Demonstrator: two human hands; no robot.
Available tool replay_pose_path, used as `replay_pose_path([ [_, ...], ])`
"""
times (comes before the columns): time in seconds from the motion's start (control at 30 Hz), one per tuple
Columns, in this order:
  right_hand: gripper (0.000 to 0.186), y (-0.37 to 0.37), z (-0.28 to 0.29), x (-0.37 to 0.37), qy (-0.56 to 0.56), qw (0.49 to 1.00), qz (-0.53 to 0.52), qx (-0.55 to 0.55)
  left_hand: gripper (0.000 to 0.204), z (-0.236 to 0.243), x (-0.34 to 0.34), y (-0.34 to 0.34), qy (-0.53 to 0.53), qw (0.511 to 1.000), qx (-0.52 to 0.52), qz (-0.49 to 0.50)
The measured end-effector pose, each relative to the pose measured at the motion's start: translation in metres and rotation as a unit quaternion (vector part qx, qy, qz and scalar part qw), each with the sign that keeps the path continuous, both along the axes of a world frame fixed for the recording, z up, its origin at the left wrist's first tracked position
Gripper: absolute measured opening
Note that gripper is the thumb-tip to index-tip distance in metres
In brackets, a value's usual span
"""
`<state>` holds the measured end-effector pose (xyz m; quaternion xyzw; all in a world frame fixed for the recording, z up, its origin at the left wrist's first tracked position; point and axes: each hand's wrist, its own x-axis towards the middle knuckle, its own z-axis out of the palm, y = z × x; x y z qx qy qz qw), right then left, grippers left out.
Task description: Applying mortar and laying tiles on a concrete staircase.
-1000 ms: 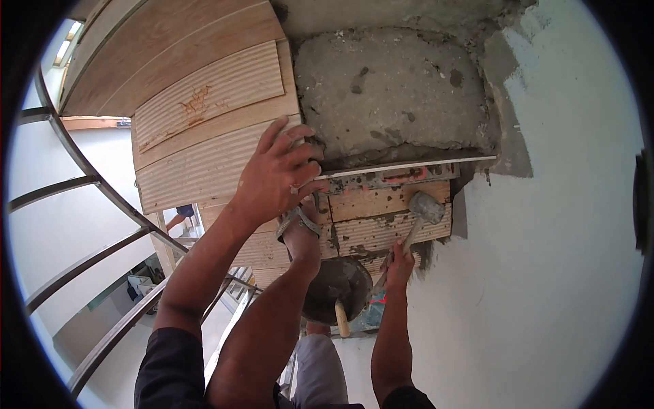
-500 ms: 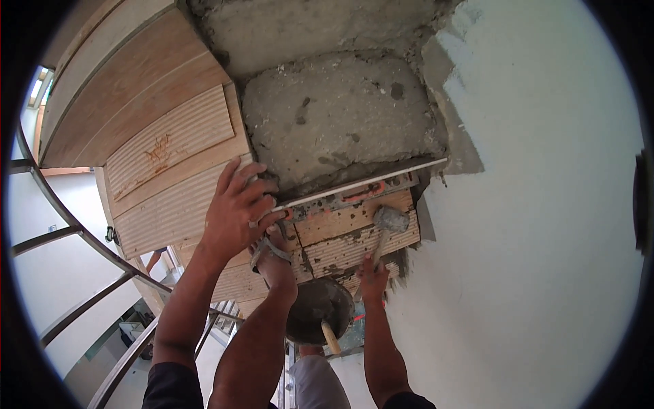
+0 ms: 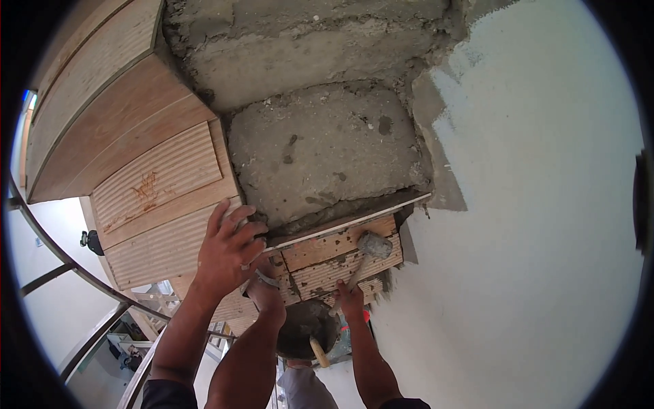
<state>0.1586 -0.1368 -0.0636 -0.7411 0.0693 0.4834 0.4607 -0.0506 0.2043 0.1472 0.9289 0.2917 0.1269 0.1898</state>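
Observation:
My left hand lies with fingers spread over the corner of the ribbed stair tiles. Its fingertips reach the left end of an upright tile with a pale top edge; whether they touch it I cannot tell. In my right hand is the handle of a mallet, its grey head pointing up and away over the mortar-spotted step tiles. Behind the upright tile lies a rough bare cement step. My sandalled foot stands on the tiled step between my arms.
A dark round basin with a wooden-handled tool sits below my right hand. Metal railing curves along the left. A white wall with ragged cement edging rises at the right. Finished wooden-look stairs stand at upper left.
The view has shifted, bringing more of the upper cement into sight. The mallet stays in my right hand, its handle more exposed. The red-marked bar below the tile edge no longer shows clearly.

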Motion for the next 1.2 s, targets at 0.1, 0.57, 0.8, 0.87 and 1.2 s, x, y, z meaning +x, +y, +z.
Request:
replay_pose_path([
  [0.1,0.027,0.006,0.006,-0.001,0.004,1.000,-0.005,0.006,0.021,0.001,-0.001,0.001,0.009,1.000,-0.007,0.000],
  [0.57,0.038,0.005,0.014,-0.017,0.037,0.998,-0.038,-0.026,0.076,0.002,-0.007,0.004,0.025,0.999,-0.007,-0.021],
  [0.8,0.053,0.001,0.003,-0.006,-0.001,0.996,0.067,-0.052,0.074,-0.013,-0.041,0.018,-0.376,0.791,-0.445,0.185],
  [0.87,0.051,-0.001,0.002,-0.005,0.008,0.997,0.075,-0.008,0.079,-0.017,-0.050,0.026,-0.524,0.668,-0.494,0.188],
  [1.2,0.054,-0.013,-0.015,0.011,-0.029,0.974,0.196,-0.106,0.019,0.018,-0.067,-0.091,-0.345,0.796,-0.171,0.467],
])
